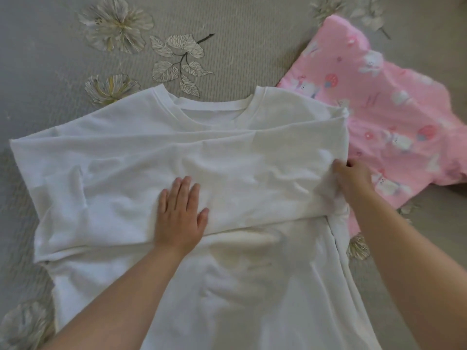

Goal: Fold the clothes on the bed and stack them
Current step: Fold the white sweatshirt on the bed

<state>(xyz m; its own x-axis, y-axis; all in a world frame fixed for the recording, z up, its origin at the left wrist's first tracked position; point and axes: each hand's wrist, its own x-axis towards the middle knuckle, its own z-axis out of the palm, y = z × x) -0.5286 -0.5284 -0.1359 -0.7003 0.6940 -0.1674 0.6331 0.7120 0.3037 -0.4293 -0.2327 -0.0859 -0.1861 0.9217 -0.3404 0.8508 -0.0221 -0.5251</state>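
While left hand [180, 213] flattens white shirt [141, 157], right hand [352, 178] grips its fold.

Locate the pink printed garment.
In the head view, the pink printed garment lies on the grey floral bedspread, upper right, partly under the white T-shirt edge.

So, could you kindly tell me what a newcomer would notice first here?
A large white cotton T-shirt fills the middle of the grey flower-patterned bedspread, one sleeve folded across its chest. The left hand presses flat on that fold; the right hand grips its right edge. A pink bunny-print garment lies upper right.
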